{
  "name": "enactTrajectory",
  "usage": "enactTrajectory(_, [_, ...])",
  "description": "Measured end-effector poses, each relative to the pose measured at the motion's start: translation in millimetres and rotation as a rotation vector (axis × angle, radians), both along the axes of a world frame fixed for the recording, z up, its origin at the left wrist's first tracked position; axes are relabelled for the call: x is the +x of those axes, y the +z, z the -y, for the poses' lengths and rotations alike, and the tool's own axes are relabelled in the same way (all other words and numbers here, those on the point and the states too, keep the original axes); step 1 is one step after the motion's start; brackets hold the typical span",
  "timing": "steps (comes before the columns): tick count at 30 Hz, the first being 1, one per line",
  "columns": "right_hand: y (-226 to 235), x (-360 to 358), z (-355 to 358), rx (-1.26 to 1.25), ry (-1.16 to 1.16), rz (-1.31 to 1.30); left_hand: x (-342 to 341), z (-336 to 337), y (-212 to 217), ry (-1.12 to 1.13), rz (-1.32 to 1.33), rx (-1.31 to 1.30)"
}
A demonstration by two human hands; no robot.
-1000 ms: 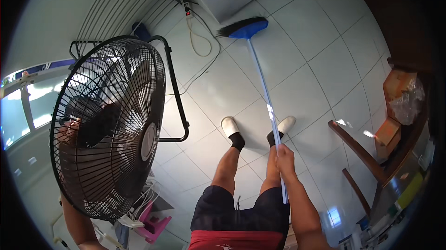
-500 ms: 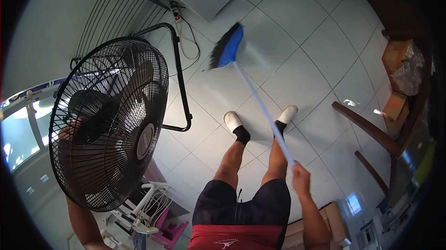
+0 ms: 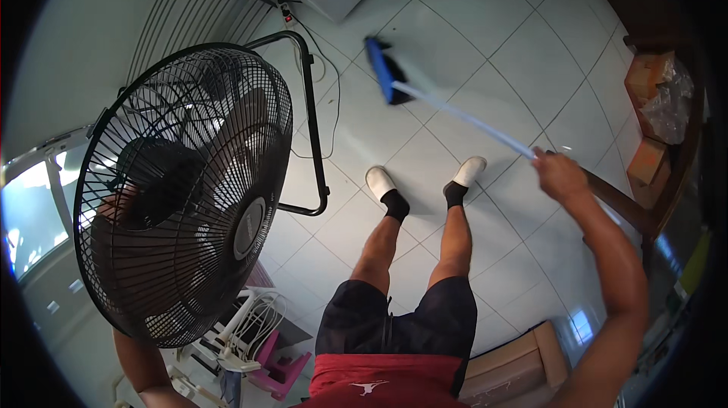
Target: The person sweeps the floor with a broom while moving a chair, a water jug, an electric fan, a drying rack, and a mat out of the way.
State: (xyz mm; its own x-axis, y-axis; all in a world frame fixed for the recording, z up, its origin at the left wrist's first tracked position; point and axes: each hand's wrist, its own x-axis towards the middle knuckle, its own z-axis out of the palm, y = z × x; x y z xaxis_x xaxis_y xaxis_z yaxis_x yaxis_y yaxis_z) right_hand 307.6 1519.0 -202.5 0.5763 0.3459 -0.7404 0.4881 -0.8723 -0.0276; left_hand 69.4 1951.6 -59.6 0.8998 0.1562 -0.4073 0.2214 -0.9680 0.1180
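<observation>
My right hand (image 3: 560, 174) is closed round the pale handle of a broom (image 3: 470, 120), out to the right of my legs. The broom's blue head (image 3: 381, 70) with dark bristles is tilted over the tiles ahead of my feet. To my left a large black fan (image 3: 182, 196) with a wire grille and tubular stand (image 3: 312, 120) fills the view. My left arm reaches up behind it. Through the grille my left hand (image 3: 114, 207) shows in part, closed at the back of the fan near the motor; its fingers are mostly hidden.
A power strip (image 3: 285, 14) with cables lies by the wall, beside a slatted rack (image 3: 201, 10). At right are wooden furniture (image 3: 618, 199) and cardboard boxes (image 3: 648, 161). A pink stool (image 3: 280, 370) stands lower left; a brown box (image 3: 516, 370) is behind my legs.
My right hand has swung right and forward with the broom, and the handle slants more. The broom head has turned and blurred. The fan has shifted slightly right in view.
</observation>
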Motion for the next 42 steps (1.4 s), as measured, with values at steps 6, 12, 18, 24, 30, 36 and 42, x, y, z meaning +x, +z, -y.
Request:
enactTrajectory(6, [6, -46, -18, 0.072, -0.076, -0.036, -17, 49, -33, 0.017, -0.038, 0.021])
enactTrajectory(12, [129, -77, 123, 0.029, -0.222, 0.201, -52, 91, -48, 0.077, -0.044, 0.028])
enactTrajectory(18, [59, -108, 132, -0.174, 0.006, 0.026, -58, 109, -88, 0.137, -0.023, 0.042])
enactTrajectory(24, [-62, -151, -34, 0.021, -0.091, -0.217, -56, 155, -136, 0.145, -0.076, 0.024])
enactTrajectory(30, [52, -152, 87, -0.022, -0.277, -0.188, -20, 185, -165, 0.143, -0.066, 0.005])
enactTrajectory(36, [151, -85, 166, 0.085, -0.475, 0.197, -7, 213, -201, 0.179, -0.013, -0.003])
enactTrajectory(42, [73, 71, 42, 0.079, -0.25, 0.213, -9, 235, -245, 0.19, -0.029, -0.001])
